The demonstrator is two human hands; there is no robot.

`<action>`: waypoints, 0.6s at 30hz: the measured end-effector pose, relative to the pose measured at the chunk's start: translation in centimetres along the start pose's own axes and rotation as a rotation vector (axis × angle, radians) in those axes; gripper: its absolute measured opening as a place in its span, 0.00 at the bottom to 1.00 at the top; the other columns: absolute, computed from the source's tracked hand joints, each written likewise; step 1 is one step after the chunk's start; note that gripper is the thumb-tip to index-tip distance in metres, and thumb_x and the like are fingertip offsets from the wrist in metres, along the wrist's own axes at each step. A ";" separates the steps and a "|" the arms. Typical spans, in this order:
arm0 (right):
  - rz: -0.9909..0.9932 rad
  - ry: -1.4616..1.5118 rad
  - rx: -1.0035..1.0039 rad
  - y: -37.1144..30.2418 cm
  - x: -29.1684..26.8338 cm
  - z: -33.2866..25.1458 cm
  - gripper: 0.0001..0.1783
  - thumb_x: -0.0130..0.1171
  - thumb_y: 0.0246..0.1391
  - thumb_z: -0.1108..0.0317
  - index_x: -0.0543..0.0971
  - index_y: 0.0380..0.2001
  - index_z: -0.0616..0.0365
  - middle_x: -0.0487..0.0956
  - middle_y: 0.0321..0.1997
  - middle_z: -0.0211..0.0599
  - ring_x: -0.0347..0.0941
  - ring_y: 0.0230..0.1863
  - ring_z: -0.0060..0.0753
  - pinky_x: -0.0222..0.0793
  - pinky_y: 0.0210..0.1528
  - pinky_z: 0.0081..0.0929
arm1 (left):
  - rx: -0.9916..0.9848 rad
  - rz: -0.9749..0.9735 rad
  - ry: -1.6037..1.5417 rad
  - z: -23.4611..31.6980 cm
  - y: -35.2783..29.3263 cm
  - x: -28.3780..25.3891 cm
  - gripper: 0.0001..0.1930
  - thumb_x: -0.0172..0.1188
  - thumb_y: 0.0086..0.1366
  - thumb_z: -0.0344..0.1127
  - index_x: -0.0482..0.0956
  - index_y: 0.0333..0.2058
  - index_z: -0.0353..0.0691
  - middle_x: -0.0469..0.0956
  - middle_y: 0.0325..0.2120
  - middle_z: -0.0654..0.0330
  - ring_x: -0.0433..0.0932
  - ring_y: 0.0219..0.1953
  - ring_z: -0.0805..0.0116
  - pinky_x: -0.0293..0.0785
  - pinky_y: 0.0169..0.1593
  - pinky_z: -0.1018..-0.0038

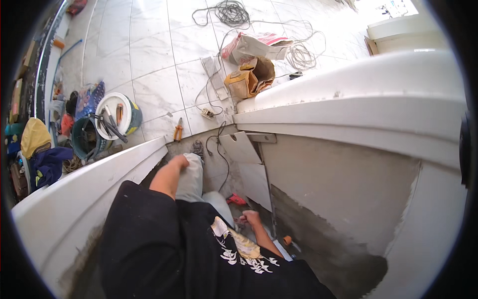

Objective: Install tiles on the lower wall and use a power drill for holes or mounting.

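My left hand [180, 161] rests against the knee of my pale trousers [190, 179]; its fingers are hidden from above. Low down on the right side, my right hand [250, 218] is closed with the fingers curled. What it holds, if anything, is too small to make out. Just beyond it lies a red tool [236, 199] on the grey floor. Two pale tile pieces [241, 147] stand along the edge of the grey plastered wall [338, 184] to the right of my legs. A black cable [227, 169] runs down between my leg and these pieces.
Orange-handled pliers [178, 130] lie on the floor ahead. Leftward are a white bucket lid [110, 117] bearing tools, and a dark bucket [82, 137]. Beyond are a torn paper bag [251, 77], a white-and-red sack [256, 47] and coiled cables [230, 12]. White ledges [348, 114] flank me.
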State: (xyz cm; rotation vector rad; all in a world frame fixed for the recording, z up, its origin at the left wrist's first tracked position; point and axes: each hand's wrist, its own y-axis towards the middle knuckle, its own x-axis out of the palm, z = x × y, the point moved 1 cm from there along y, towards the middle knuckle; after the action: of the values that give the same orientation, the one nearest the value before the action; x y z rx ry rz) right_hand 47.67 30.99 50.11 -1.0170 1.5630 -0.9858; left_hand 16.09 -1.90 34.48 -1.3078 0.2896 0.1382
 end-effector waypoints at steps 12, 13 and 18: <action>0.204 -0.739 -0.593 6.2 -6.6 -20.3 0.12 0.53 0.54 0.64 0.82 0.30 0.59 0.83 0.29 0.40 0.79 0.29 0.33 0.74 0.30 0.33 | -0.088 0.319 -0.493 -9.5 -0.5 -24.4 0.11 0.55 0.56 0.40 0.84 0.26 0.41 0.84 0.30 0.54 0.85 0.30 0.66 0.79 0.37 0.71; 0.159 -0.732 -0.660 7.3 -4.2 -21.6 0.12 0.53 0.54 0.64 0.82 0.30 0.59 0.83 0.29 0.40 0.79 0.29 0.33 0.74 0.30 0.33 | -0.066 0.399 -0.491 -12.7 -0.1 -24.4 0.11 0.53 0.59 0.37 0.83 0.29 0.41 0.83 0.30 0.57 0.84 0.28 0.71 0.79 0.32 0.70; 0.151 -0.478 -0.469 12.3 3.7 -31.7 0.11 0.53 0.54 0.66 0.81 0.31 0.61 0.81 0.28 0.42 0.79 0.28 0.37 0.74 0.28 0.37 | -0.040 0.416 -1.630 -14.8 -3.6 -35.2 0.15 0.58 0.62 0.43 0.76 0.45 0.45 0.80 0.34 0.61 0.80 0.30 0.66 0.72 0.31 0.69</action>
State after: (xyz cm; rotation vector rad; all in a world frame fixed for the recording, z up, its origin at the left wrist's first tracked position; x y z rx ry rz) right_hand 14.39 34.89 43.21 -1.3163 1.4574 -0.2363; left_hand -18.53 -14.89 44.51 -0.8042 -0.8471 1.4555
